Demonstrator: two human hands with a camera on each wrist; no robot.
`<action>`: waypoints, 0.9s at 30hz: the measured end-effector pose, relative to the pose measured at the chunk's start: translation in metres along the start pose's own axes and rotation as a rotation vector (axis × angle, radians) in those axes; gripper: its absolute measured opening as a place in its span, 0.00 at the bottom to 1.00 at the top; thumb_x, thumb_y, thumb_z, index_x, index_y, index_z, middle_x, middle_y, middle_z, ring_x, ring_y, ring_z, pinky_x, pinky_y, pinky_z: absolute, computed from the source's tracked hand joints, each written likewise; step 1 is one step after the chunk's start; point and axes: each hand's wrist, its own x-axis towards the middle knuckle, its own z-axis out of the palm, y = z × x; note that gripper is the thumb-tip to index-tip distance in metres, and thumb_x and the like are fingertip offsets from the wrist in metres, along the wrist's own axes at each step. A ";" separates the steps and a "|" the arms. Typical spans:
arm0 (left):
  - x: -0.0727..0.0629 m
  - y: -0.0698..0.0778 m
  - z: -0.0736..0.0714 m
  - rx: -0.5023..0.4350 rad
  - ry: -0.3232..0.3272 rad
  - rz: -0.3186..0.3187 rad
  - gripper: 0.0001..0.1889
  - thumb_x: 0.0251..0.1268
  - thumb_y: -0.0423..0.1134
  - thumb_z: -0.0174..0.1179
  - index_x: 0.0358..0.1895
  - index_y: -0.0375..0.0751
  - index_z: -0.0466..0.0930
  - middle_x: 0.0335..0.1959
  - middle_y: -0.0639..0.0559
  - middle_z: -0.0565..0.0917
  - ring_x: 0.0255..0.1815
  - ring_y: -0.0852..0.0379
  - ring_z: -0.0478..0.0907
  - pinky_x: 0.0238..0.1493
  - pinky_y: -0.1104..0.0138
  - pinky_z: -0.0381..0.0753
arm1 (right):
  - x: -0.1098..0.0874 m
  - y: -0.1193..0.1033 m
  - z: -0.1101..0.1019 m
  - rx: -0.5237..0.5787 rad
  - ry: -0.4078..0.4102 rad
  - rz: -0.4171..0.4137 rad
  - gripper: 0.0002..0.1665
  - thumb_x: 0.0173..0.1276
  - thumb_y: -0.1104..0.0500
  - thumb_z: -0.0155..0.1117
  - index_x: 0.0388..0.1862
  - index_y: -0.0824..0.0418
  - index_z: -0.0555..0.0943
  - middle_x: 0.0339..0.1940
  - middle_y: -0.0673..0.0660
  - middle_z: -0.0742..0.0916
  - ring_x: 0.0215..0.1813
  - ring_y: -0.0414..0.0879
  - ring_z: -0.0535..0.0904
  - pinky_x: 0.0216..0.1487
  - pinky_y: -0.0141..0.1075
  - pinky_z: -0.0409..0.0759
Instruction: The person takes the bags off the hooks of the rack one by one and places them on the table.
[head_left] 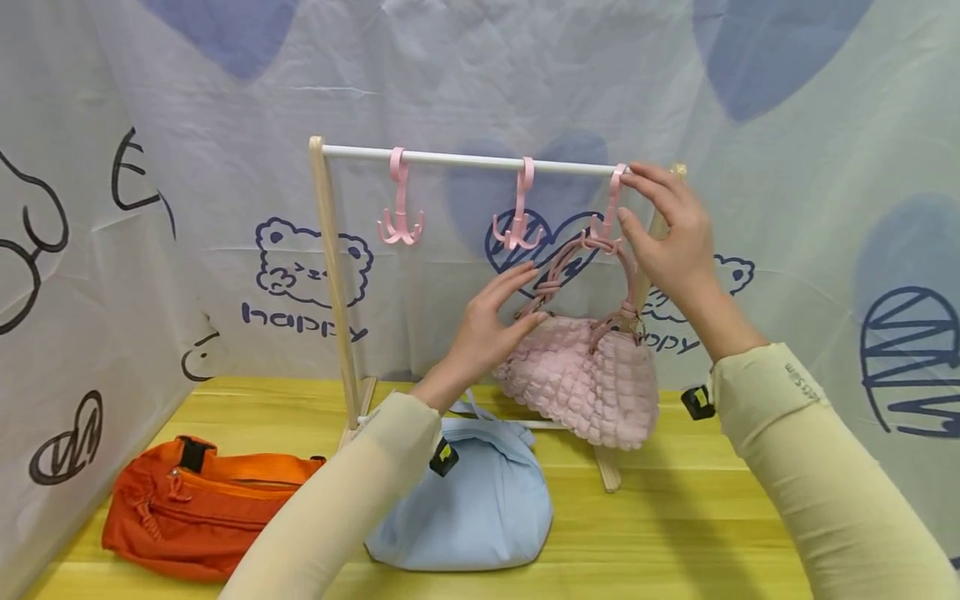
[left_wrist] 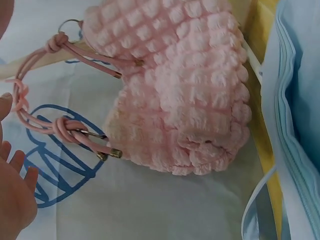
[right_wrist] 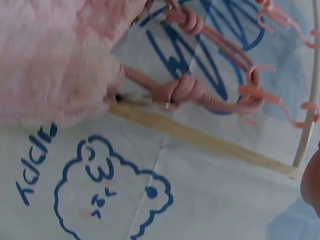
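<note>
A pink puffy quilted handbag (head_left: 585, 375) hangs by its knotted cord handles (left_wrist: 50, 125) from the rightmost pink hook (head_left: 615, 208) on a white rod (head_left: 465, 158). Its body tilts down toward the right. My right hand (head_left: 675, 233) is at the rod's right end, fingertips beside the top of that hook; whether they touch it is hard to tell. My left hand (head_left: 487, 321) is at the bag's upper left side, fingers extended and thumb apart, gripping nothing. In the left wrist view its fingers (left_wrist: 17, 160) show at the left edge, near the handles.
Two more pink hooks, one at the left (head_left: 400, 200) and one mid-rod (head_left: 517, 208), carry nothing. A light blue bag (head_left: 480, 500) lies below the rack's wooden frame (head_left: 337, 283). An orange waist bag (head_left: 187, 508) lies at the left on the yellow wood-grain table (head_left: 645, 533).
</note>
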 end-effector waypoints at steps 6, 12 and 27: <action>0.006 -0.010 0.007 0.017 -0.002 -0.044 0.32 0.70 0.37 0.70 0.75 0.41 0.72 0.78 0.47 0.70 0.79 0.50 0.64 0.78 0.57 0.64 | 0.011 0.021 -0.003 -0.113 -0.072 -0.064 0.21 0.70 0.62 0.72 0.60 0.68 0.85 0.63 0.67 0.84 0.66 0.64 0.78 0.71 0.56 0.71; 0.012 -0.019 0.017 -0.007 0.032 -0.072 0.31 0.70 0.37 0.70 0.74 0.39 0.73 0.76 0.48 0.72 0.78 0.51 0.66 0.78 0.59 0.64 | 0.020 0.034 -0.006 -0.162 -0.137 -0.080 0.23 0.69 0.59 0.74 0.60 0.67 0.85 0.64 0.68 0.84 0.66 0.67 0.77 0.69 0.61 0.67; 0.045 -0.020 0.048 -0.083 0.137 -0.119 0.34 0.72 0.38 0.68 0.78 0.44 0.68 0.77 0.47 0.71 0.66 0.46 0.78 0.63 0.57 0.81 | 0.024 0.042 0.001 -0.093 -0.204 0.048 0.23 0.70 0.61 0.73 0.63 0.63 0.84 0.60 0.64 0.87 0.61 0.63 0.79 0.66 0.50 0.72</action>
